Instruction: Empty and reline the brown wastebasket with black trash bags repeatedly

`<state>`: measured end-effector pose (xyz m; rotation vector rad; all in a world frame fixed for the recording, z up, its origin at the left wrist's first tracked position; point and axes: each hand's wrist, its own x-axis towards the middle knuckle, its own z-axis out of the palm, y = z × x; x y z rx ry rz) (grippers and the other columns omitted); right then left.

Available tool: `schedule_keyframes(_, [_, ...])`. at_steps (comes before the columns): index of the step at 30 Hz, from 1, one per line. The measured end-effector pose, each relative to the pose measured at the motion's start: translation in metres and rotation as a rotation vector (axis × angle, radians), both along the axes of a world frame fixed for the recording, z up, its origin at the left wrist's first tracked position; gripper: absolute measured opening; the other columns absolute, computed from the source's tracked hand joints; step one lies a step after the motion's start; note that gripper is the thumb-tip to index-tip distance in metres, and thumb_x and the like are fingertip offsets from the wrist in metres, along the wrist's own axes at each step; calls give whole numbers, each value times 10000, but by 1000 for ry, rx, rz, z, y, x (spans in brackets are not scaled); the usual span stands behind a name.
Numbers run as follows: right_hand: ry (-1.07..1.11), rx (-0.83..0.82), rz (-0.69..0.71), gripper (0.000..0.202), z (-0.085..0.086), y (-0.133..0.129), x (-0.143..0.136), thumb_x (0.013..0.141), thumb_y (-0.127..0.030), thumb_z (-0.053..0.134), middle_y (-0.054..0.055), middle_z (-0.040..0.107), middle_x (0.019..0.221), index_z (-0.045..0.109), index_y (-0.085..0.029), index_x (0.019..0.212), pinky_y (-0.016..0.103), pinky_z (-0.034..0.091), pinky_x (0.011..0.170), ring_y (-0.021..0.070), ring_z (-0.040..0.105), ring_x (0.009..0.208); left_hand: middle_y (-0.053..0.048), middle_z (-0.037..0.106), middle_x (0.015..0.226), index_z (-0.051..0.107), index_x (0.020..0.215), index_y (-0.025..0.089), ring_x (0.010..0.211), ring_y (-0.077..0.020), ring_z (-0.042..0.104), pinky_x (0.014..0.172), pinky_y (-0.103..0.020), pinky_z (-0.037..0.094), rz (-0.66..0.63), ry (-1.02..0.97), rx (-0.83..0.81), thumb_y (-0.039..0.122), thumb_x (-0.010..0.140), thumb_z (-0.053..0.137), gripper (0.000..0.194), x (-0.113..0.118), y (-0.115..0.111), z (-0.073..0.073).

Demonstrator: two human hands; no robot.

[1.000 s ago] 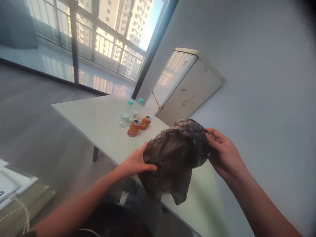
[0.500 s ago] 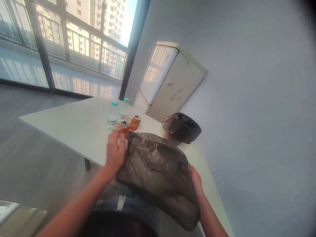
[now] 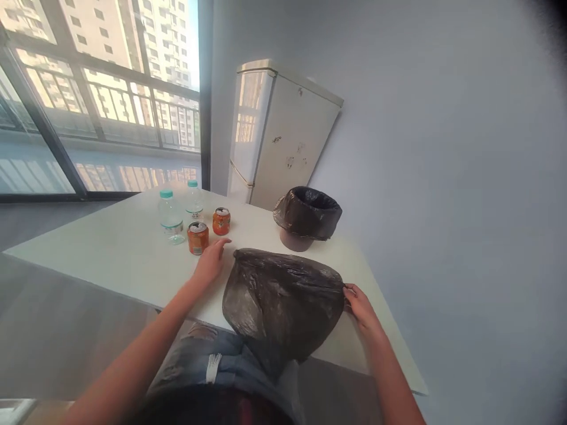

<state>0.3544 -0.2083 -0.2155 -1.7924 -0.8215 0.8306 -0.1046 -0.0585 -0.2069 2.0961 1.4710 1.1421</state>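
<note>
A black plastic garbage bag [image 3: 283, 301] is spread out in front of me, its lower end hanging over the table's near edge toward my lap. My right hand [image 3: 359, 306] pinches the bag's upper right corner between thumb and fingers. Just off the bag's upper left corner is my left hand [image 3: 211, 262], holding nothing, its fingers stretched out. Right beside its fingers stands an orange soda can [image 3: 198, 238], opened at the top. A second orange can [image 3: 221, 221] stands slightly farther back.
Two clear plastic bottles with teal caps, a nearer bottle [image 3: 170, 218] and a farther bottle [image 3: 194, 202], stand behind the cans on the white table [image 3: 110, 248]. A bin [image 3: 296, 241] lined with a black bag stands at back right, before a white refrigerator [image 3: 292, 130].
The bag has come down and flattened over the table edge. My left hand has come away from its corner, while my right hand keeps its grip. The view has turned slightly right.
</note>
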Motion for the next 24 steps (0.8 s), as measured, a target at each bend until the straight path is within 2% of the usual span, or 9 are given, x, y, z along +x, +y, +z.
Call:
schedule_keyframes(2, [-266,3,-2,536,6,-8,2,771,-546,690,117,713,921,683,-166,1150,393,548,696,275,680,795,-131,712,1335,648,1293,225,1296,-331,656,1142,-553,513,90,-13,95,244,1028,422,349,23,-31,13])
schedule_keyframes(4, [-696,109,36,509,14,-13,-6,918,-486,567,181,694,1209,653,-180,1316,485,544,932,324,678,1075,-120,642,1475,600,1394,222,1386,-291,601,1215,-530,459,-24,26,120,336,1080,394,393,62,-69,17])
schedule_keyframes(6, [-1012,268,214,463,21,-11,-20,1035,-413,427,166,597,1467,627,-215,1402,518,429,1150,320,559,1352,-132,502,1628,536,1501,206,1534,-320,443,1293,-579,325,-184,167,105,416,1092,394,481,105,-97,10])
schedule_keyframes(8, [-1130,323,476,472,20,-3,-32,1088,-375,344,102,505,1607,605,-243,1459,498,336,1252,285,424,1506,-162,390,1696,421,1610,178,1597,-378,315,1286,-638,283,-276,296,23,462,1092,391,591,137,-104,-2])
schedule_keyframes(11, [-1159,151,644,532,-1,6,-43,1099,-419,348,76,400,1697,533,-224,1558,507,316,1281,297,336,1577,-145,248,1753,276,1690,231,1624,-434,184,1249,-717,258,-426,473,-64,539,1083,391,690,146,-72,-24])
schedule_keyframes(15, [-1136,-82,485,617,-45,-7,-58,1101,-490,311,97,390,1700,429,-206,1637,556,333,1263,344,348,1573,-140,275,1742,339,1670,256,1623,-397,224,1262,-663,253,-598,602,-34,595,1075,371,685,106,8,-38])
schedule_keyframes(18, [-1127,-106,353,632,-58,-23,-77,1101,-494,296,121,403,1689,435,-181,1633,553,343,1252,352,359,1567,-122,435,1674,484,1595,275,1584,-351,350,1276,-589,264,-704,634,35,561,1069,416,603,84,49,-26])
schedule_keyframes(21, [-1126,-48,268,578,-44,-25,-90,1098,-455,308,151,494,1624,582,-173,1522,603,363,1212,383,428,1514,-138,577,1563,594,1501,248,1485,-325,495,1254,-547,328,-637,572,153,512,1046,486,537,96,49,1])
schedule_keyframes(24, [-1125,185,139,529,-12,-10,-94,1101,-360,275,172,606,1501,680,-155,1373,595,344,1217,346,516,1420,-164,639,1464,622,1439,154,1379,-272,582,1218,-458,405,-389,384,246,295,1073,376,463,142,13,19])
